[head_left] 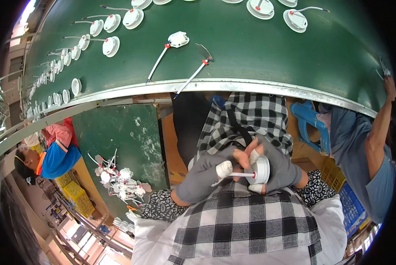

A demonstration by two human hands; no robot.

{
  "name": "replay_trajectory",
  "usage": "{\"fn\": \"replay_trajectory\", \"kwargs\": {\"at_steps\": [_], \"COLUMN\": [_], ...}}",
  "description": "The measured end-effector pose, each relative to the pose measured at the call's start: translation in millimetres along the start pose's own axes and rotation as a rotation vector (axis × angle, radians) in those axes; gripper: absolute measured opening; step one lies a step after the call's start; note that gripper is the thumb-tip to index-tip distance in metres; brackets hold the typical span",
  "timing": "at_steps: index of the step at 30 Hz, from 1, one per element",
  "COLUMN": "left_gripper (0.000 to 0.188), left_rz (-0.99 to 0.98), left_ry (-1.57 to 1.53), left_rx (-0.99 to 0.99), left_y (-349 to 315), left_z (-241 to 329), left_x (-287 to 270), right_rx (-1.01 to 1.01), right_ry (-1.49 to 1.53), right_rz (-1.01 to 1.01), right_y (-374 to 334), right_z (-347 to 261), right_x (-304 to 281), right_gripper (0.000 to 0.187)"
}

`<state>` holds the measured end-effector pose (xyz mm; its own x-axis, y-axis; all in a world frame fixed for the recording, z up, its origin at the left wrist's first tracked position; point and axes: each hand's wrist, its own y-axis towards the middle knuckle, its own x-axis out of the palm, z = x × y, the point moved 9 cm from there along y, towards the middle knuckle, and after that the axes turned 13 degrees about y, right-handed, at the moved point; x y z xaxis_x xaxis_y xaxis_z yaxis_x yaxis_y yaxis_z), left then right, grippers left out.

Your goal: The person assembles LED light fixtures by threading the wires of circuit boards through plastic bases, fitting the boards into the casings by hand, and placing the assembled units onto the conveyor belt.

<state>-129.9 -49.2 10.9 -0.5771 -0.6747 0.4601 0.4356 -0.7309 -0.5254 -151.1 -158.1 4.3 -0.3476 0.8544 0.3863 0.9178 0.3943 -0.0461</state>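
Above my lap, my right hand [281, 170] in a grey fingerless glove grips a round white lamp housing [262, 169] by its rim, fingers around the edge. A short white cable [242, 175] comes out of the housing through a red ring. My left hand [207, 173], gloved the same way, has its taped thumb and fingers closed at the cable's far end; the exact pinch is partly hidden. White tape also wraps fingertips of the right hand. Beyond my lap, a white driver box [178, 39] with a cable and a loose white cable [192, 77] lie on the green belt.
Rows of white round lamps [111, 46] stand on the green belt [233, 53], behind its metal edge [224, 85]. To my left, a pile of white driver parts [118, 179] lies on a green board [118, 128]. Co-workers sit at left and right, one arm [379, 119] reaching over the belt.
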Motion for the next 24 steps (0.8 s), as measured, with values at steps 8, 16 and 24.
{"fn": "replay_trajectory", "kwargs": {"at_steps": [8, 16, 24], "left_gripper": [0.046, 0.035, 0.095], "left_rz": [0.014, -0.042, 0.267], "left_ry": [-0.048, -0.052, 1.685], "left_rx": [0.024, -0.055, 0.469], "left_y": [-2.8, -1.9, 11.4], "left_z": [-7.6, -9.0, 36.8], "left_x": [2.9, -10.6, 14.5], "right_rx": [0.129, 0.332, 0.397], "right_ry": [0.114, 0.124, 0.013], "right_rz": [0.033, 0.111, 0.303], "right_y": [-13.2, -16.1, 24.4], "right_z": [18.2, 39.3, 10.2], "right_x": [8.8, 4.4, -15.0], "right_gripper": [0.045, 0.051, 0.068]}}
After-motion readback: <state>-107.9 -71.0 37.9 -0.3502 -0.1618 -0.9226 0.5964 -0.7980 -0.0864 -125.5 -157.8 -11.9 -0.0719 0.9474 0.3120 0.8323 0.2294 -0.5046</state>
